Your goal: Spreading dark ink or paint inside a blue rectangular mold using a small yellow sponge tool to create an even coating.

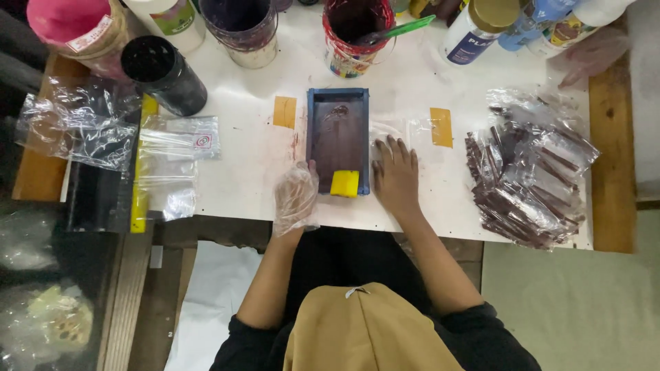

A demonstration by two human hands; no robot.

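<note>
Blue rectangular tray, shallow and stained dark purple-brown inside, lies on the white table with its long axis running straight away from the person, one short end toward the table's near edge and the other toward the row of containers at the back. A yellow block sits at the tray's near end, resting over the rim. Left hand, inside a loose clear plastic glove, lies flat with its grip open, fingertips touching the tray's left wall beside the yellow block. Right hand, bare, also lies flat with fingers spread and grip open, pressed on the table just against the tray's right wall, over a clear plastic sheet. Two orange tape patches flank the tray's far half. Farther right lies a heap of clear packets filled with dark brown sticks. Left of the tray lie empty clear bags and a black cylinder on its side. A stained cup holding a green-handled tool stands behind the tray.
</note>
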